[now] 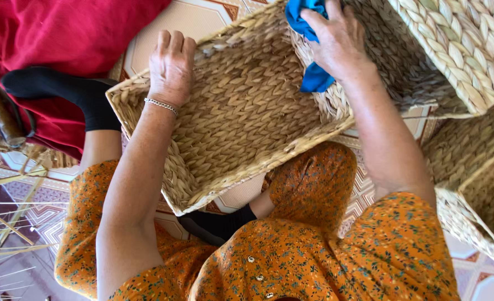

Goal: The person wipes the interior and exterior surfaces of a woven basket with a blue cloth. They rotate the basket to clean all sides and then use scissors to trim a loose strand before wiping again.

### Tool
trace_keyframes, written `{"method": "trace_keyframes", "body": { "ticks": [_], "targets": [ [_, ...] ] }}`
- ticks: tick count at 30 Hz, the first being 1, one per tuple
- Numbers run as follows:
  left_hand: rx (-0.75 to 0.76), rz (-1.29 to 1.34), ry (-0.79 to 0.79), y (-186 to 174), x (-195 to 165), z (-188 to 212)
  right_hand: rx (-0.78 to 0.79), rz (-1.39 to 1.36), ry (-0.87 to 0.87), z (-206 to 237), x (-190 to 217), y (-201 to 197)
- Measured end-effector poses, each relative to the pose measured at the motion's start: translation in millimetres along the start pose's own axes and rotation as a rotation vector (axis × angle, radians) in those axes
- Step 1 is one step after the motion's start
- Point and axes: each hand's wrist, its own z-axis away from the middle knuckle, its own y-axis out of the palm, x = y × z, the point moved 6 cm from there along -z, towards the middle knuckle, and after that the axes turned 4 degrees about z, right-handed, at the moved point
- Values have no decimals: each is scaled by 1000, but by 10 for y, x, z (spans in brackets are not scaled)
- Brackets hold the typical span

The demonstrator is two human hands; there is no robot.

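A woven straw basket (241, 111), rectangular and shallow, lies tilted over my lap. My left hand (170, 67) grips its far rim with the fingers curled over the edge; a thin silver bracelet circles the wrist. My right hand (336, 42) presses a blue cloth (314, 75) against the basket's right wall, fingers closed over the cloth. My orange flowered sleeves and dress fill the lower part of the view.
More woven baskets stand at the upper right (464, 44) and right edge (481, 184). A red cloth (63, 33) lies at the upper left beside a black-socked foot (63, 89). Loose straw strands (7, 223) lie on the patterned tile floor at left.
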Motion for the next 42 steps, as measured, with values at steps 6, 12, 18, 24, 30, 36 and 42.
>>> {"method": "trace_keyframes", "body": {
  "ticks": [6,12,18,24,30,36,42],
  "targets": [
    [-5,6,-50,70,-28,-29,280,-81,70,815,-111,-482],
    [70,196,-161,-300,23,364,13,-253,13,1133,109,-997],
    [8,338,-612,-1303,-294,1546,-143,-480,74,1303,775,-1099],
    [-288,1449,-999,-1193,-564,2237,-18,-234,-438,1636,2173,-595],
    [-176,1475,-1212,-912,-549,2378,-111,-37,-318,1734,1418,-580],
    [-312,1464,-1226,-886,-588,2459,-12,-165,-5,1902,836,-645],
    [-402,1651,-1254,-776,-586,2481,-56,-306,-204,1745,2462,-599]
  ]
}}
